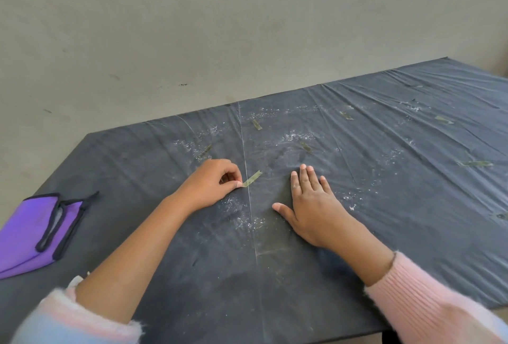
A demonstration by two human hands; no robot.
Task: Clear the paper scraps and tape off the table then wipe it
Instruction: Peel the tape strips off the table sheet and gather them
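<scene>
Right, the left hand is down on the dark-covered worktop, thumb and forefinger pinched on the near end of a greenish tape strip, the other fingers curled in above it. That strip lies angled up and to the right, just across a pale crease line that runs front to back over the cover; whether its far end is stuck down or lifted is hard to tell. The right hand lies flat, palm down, fingers straight and close together, thumb spread toward the left, pressing on the cover just right of the strip and gripping nothing. So the two hands sit apart, with the strip between them. Beyond the pinched strip, close to the crease, lies a short strip, and past the right hand's fingertips sits a darker piece. A faint piece shows just above the left hand. Out on the right side lie further strips, well apart from both hands. White specks are scattered over the middle of the cover, some of them between the two wrists. A folded purple cloth with dark edging rests at the left edge, well away from the hands. Fuzzy pink sleeves are pushed up both forearms, and a plain grey wall stands behind.
</scene>
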